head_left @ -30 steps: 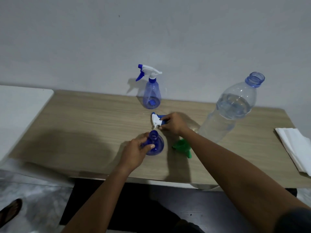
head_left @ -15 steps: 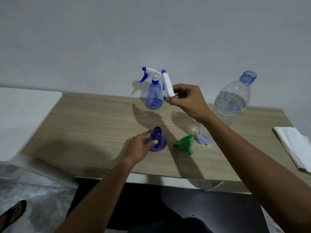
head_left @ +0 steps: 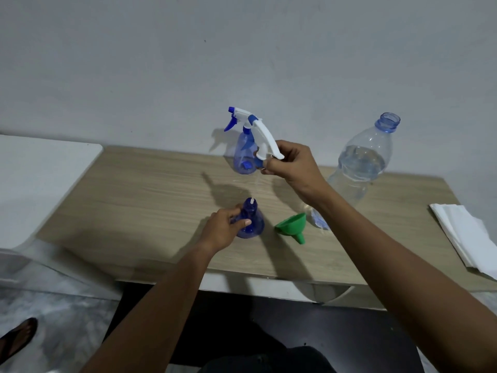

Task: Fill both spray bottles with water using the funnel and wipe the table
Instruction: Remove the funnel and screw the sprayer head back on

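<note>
My left hand [head_left: 224,228] grips the neck of a small blue spray bottle [head_left: 252,224] standing on the wooden table [head_left: 134,205]. My right hand [head_left: 291,164] holds its white and blue spray head [head_left: 265,137] up in the air; the clear dip tube still reaches into the bottle's mouth. A second spray bottle [head_left: 242,149] with its head on stands at the back by the wall. A green funnel [head_left: 293,227] lies on its side right of the near bottle. A big clear water bottle [head_left: 363,162], uncapped and partly full, stands behind my right arm.
Folded white paper towels [head_left: 468,238] lie at the table's right end. A white surface [head_left: 40,168] adjoins the table on the left. A grey wall rises directly behind. A sandalled foot [head_left: 17,337] shows on the floor at lower left.
My right hand has lifted the spray head off the near bottle and raised it high, drawing the tube upward. My left hand has kept its hold on the bottle.
</note>
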